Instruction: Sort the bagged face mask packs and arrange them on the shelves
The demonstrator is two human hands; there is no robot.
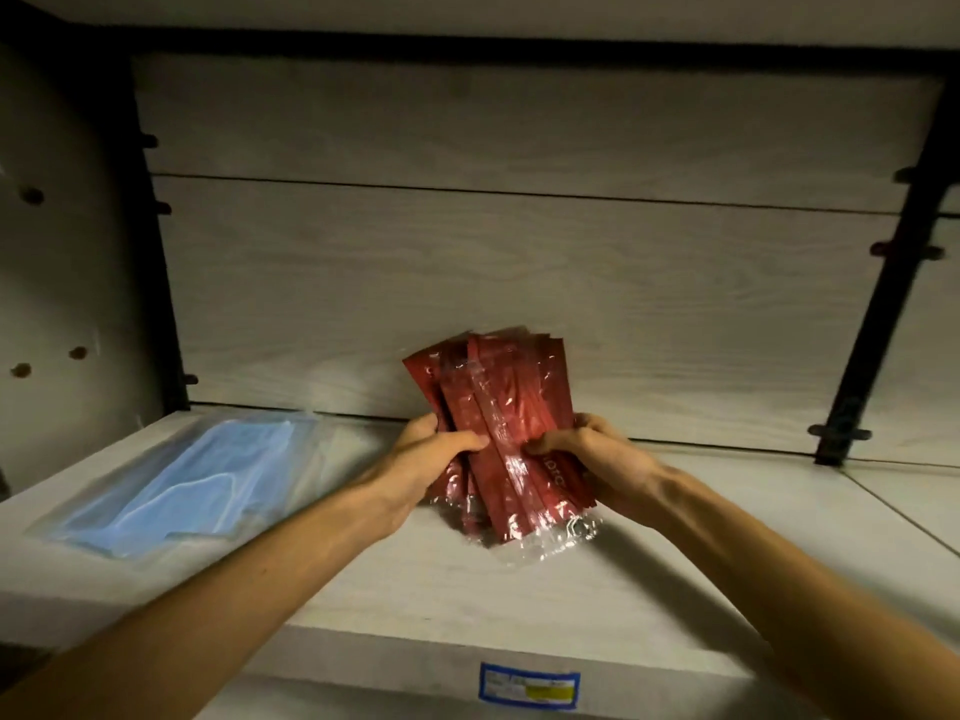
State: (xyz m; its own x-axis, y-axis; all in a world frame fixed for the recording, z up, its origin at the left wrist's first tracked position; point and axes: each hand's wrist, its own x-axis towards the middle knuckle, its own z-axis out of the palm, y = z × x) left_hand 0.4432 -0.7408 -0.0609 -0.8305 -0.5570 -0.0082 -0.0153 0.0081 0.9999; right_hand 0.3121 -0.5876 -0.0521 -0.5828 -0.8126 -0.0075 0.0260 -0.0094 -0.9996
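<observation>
A bundle of several red bagged mask packs (506, 407) stands upright on the pale shelf board (701, 553), its lower end on the board near the back panel. My left hand (431, 459) grips the bundle's left side, thumb across the front. My right hand (597, 454) grips its right side, fingers curled round the edge. A flat bag of blue face masks (182, 485) lies on the shelf to the left, apart from both hands.
The wood-grain back panel (519, 278) rises behind the packs. Black uprights (878, 324) frame the bay on the right and left. A blue price label (529, 685) sits on the shelf's front edge. Another shelf board runs overhead.
</observation>
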